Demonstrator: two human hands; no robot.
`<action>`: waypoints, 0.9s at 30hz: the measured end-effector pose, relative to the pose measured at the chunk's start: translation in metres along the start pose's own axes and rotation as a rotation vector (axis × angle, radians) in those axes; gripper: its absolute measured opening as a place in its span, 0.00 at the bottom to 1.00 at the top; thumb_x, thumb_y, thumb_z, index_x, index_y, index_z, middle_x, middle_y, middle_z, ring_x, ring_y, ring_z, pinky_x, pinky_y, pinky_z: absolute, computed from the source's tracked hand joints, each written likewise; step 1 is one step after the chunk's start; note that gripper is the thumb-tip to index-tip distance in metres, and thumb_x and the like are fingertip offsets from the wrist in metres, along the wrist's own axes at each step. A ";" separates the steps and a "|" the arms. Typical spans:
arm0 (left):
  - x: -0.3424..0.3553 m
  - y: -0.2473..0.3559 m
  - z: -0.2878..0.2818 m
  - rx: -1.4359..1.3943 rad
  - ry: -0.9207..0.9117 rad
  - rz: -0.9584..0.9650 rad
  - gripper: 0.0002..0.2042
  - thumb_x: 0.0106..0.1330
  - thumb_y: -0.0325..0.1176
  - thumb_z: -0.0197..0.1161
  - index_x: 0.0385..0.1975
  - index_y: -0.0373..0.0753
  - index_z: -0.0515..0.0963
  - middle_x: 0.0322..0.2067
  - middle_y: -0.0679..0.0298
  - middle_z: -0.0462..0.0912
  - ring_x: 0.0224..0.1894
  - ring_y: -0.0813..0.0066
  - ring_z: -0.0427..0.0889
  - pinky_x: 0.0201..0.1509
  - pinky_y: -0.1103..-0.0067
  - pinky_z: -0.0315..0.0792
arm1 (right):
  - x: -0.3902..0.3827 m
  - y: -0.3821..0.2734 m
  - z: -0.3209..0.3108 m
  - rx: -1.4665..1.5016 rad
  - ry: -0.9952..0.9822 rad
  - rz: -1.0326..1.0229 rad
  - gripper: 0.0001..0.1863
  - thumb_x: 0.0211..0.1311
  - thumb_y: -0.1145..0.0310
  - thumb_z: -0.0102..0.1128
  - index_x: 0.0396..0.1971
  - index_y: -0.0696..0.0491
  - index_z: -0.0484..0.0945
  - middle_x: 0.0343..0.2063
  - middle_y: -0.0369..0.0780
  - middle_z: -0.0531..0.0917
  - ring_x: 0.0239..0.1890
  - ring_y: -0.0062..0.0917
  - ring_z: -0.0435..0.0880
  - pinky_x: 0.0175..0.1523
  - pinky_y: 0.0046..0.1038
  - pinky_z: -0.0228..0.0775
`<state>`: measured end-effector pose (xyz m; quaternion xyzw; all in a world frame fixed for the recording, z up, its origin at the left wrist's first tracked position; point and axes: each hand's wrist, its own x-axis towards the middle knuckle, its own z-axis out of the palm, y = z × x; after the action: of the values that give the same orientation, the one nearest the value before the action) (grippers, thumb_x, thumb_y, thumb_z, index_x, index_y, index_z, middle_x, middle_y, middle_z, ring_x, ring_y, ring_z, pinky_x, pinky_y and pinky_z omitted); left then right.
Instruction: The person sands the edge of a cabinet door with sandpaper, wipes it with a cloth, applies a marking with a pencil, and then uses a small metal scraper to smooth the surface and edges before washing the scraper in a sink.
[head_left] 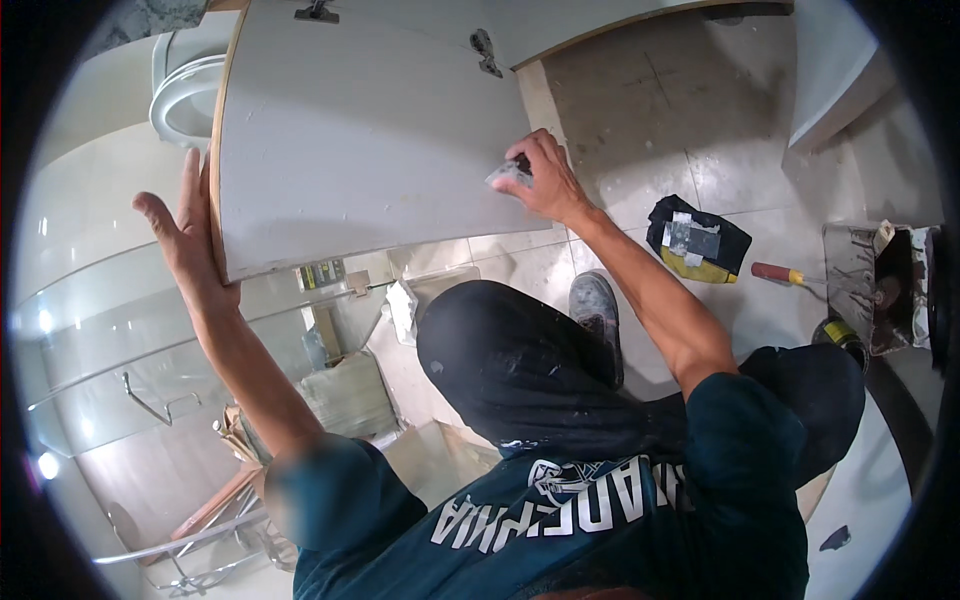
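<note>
A pale grey cabinet door (370, 140) with a wood-coloured edge stands in front of me. My left hand (195, 240) is flat against its left edge, fingers stretched out and thumb apart. Near the door's lower right corner, my right hand (545, 180) is closed around a small grey and black piece (508, 173) and presses it to the surface. The fingers cover much of that piece, so its exact kind is unclear. Two metal hinges (486, 53) are fixed along the door's far side.
On the tiled floor to the right are a black and yellow bag (700, 240) with a grey flat blade on it, a screwdriver (777, 273) and an open worn box (870, 290). A toilet (190, 105) stands far left; a glass panel (130, 370) and wrapped stack (345, 395) are left.
</note>
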<state>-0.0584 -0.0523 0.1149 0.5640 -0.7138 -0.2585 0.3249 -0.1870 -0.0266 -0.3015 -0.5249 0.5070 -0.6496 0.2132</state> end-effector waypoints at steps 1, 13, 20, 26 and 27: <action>0.000 0.001 0.002 -0.007 0.005 -0.003 0.57 0.65 0.80 0.29 0.76 0.28 0.45 0.76 0.47 0.53 0.78 0.58 0.53 0.80 0.71 0.46 | 0.000 0.003 -0.002 -0.022 0.032 0.025 0.27 0.49 0.59 0.79 0.45 0.51 0.74 0.43 0.42 0.72 0.50 0.40 0.74 0.57 0.39 0.66; -0.001 -0.004 -0.006 -0.058 0.035 -0.065 0.54 0.67 0.79 0.25 0.76 0.32 0.51 0.76 0.49 0.54 0.78 0.58 0.54 0.79 0.70 0.45 | 0.053 -0.101 0.011 0.096 0.092 -0.119 0.25 0.50 0.59 0.80 0.44 0.50 0.76 0.42 0.42 0.74 0.43 0.38 0.77 0.50 0.36 0.73; 0.001 0.012 0.002 -0.045 0.037 -0.036 0.54 0.67 0.79 0.27 0.76 0.33 0.53 0.75 0.50 0.58 0.76 0.58 0.58 0.78 0.71 0.49 | 0.061 -0.084 0.007 0.174 0.062 0.017 0.26 0.49 0.59 0.80 0.44 0.50 0.76 0.42 0.43 0.74 0.42 0.38 0.78 0.50 0.37 0.73; 0.004 0.000 -0.005 -0.090 0.011 -0.057 0.54 0.67 0.79 0.27 0.75 0.31 0.53 0.75 0.50 0.57 0.76 0.58 0.58 0.78 0.72 0.50 | 0.075 -0.092 -0.001 0.151 -0.023 -0.063 0.28 0.49 0.53 0.80 0.45 0.48 0.75 0.42 0.39 0.74 0.49 0.37 0.75 0.58 0.42 0.64; 0.003 0.002 -0.003 -0.092 0.012 -0.047 0.54 0.67 0.79 0.28 0.75 0.30 0.53 0.75 0.49 0.57 0.76 0.58 0.58 0.78 0.72 0.50 | 0.076 -0.091 -0.001 0.144 0.006 -0.071 0.28 0.49 0.52 0.79 0.45 0.48 0.75 0.42 0.39 0.74 0.49 0.36 0.75 0.58 0.42 0.64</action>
<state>-0.0580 -0.0548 0.1190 0.5667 -0.6857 -0.2952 0.3486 -0.1921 -0.0521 -0.1859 -0.5239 0.4406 -0.6931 0.2258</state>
